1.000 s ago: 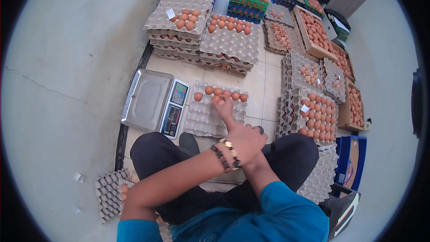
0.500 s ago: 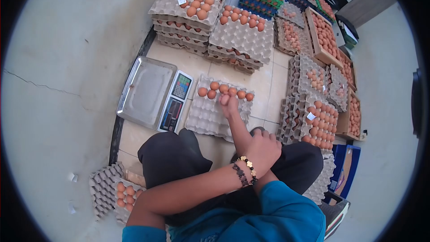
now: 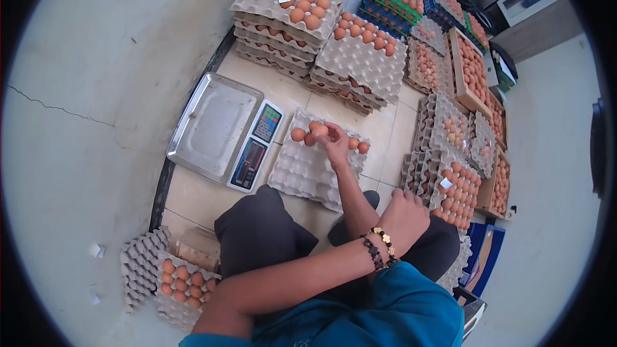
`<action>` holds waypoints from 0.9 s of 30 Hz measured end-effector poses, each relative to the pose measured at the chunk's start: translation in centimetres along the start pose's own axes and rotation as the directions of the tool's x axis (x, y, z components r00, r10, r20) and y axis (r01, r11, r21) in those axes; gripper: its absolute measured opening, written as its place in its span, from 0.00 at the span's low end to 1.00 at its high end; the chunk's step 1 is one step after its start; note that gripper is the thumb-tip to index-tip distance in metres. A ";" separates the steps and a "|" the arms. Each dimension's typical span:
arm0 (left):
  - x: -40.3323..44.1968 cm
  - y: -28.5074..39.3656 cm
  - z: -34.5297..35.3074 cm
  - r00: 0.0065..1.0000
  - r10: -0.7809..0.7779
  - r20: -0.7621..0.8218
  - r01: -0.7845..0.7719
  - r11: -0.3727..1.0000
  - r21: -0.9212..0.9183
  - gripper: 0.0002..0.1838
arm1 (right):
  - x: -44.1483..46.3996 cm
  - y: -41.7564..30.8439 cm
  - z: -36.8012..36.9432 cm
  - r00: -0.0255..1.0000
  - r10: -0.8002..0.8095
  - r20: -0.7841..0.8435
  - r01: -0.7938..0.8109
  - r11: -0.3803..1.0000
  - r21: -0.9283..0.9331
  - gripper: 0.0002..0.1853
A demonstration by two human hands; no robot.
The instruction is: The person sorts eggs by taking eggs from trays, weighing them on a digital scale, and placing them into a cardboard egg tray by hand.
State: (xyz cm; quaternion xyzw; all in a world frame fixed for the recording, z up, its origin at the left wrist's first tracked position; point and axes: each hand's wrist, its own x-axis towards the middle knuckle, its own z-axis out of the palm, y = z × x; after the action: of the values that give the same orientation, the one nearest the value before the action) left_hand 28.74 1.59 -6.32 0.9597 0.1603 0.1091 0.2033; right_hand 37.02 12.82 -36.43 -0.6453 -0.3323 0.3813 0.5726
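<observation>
My right hand (image 3: 334,143) is over the far rows of a grey cardboard egg tray (image 3: 302,170), its fingers closed on a brown egg (image 3: 319,132). Other brown eggs sit in the far rows on both sides of the hand, such as one egg (image 3: 297,135) at the left end and another egg (image 3: 364,148) at the right. The hand hides part of that row. My left hand (image 3: 408,222), bracelets at its wrist, rests by my right knee with fingers curled; its palm is hidden.
A digital scale (image 3: 215,125) with a metal pan stands left of the tray. Behind are stacked egg trays (image 3: 360,58). More tray stacks (image 3: 443,180) and wooden egg crates (image 3: 466,71) line the right. Another part-filled tray (image 3: 186,283) lies at lower left.
The camera view has shifted a little. My right hand has moved slightly and turned, with an egg now visible at its fingertips. My left hand has shifted to the right, off the right forearm.
</observation>
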 end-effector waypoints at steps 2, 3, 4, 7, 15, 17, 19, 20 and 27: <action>0.6 -0.7 -0.7 1.000 0.003 0.009 -0.003 1.000 -0.026 0.07 | 1.1 -1.3 1.3 0.998 -0.045 0.038 0.050 0.990 -0.135 0.20; 1.0 -1.1 -0.9 1.000 0.007 0.015 -0.006 0.999 -0.041 0.07 | 1.7 -1.9 2.1 0.997 -0.064 0.051 0.073 0.974 -0.214 0.19; 1.5 -1.5 -0.9 1.000 -0.012 0.016 0.012 0.999 -0.032 0.07 | 2.1 -2.1 2.8 0.995 -0.081 0.066 0.097 0.951 -0.293 0.18; 3.1 -2.6 -0.8 0.998 -0.056 0.007 0.056 0.998 -0.023 0.08 | 3.7 -2.4 4.5 0.942 -0.246 0.228 0.333 0.765 -0.551 0.17; 4.2 -4.0 -0.7 0.998 -0.057 -0.023 0.056 0.998 -0.038 0.10 | 6.9 -3.9 3.0 0.805 0.016 0.593 0.420 0.691 -0.589 0.05; 3.4 -4.0 -1.8 0.998 -0.042 -0.045 0.040 0.999 -0.031 0.10 | 7.2 -4.6 1.9 0.818 -0.334 0.468 0.558 0.658 -0.506 0.04; 2.7 -4.4 -3.5 0.993 -0.019 -0.112 0.018 1.000 -0.014 0.11 | 8.6 -7.9 1.3 0.737 -0.632 0.239 0.665 0.617 -0.421 0.03; 2.7 -4.9 -4.4 0.993 -0.030 -0.113 0.022 0.997 -0.068 0.11 | 10.4 -9.6 0.7 0.708 -0.681 0.186 0.673 0.573 -0.468 0.04; 3.5 -6.6 -10.2 0.860 -0.346 -0.374 0.076 0.813 -0.577 0.10 | 26.3 -16.4 -0.2 0.829 -0.543 0.135 0.413 0.430 -0.803 0.11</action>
State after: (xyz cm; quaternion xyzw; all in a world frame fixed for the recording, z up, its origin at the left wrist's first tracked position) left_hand 27.44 12.12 0.49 0.7829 0.2751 0.3513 0.4335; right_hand 50.20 37.51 -23.04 -0.7358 -0.5942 -0.0381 0.3226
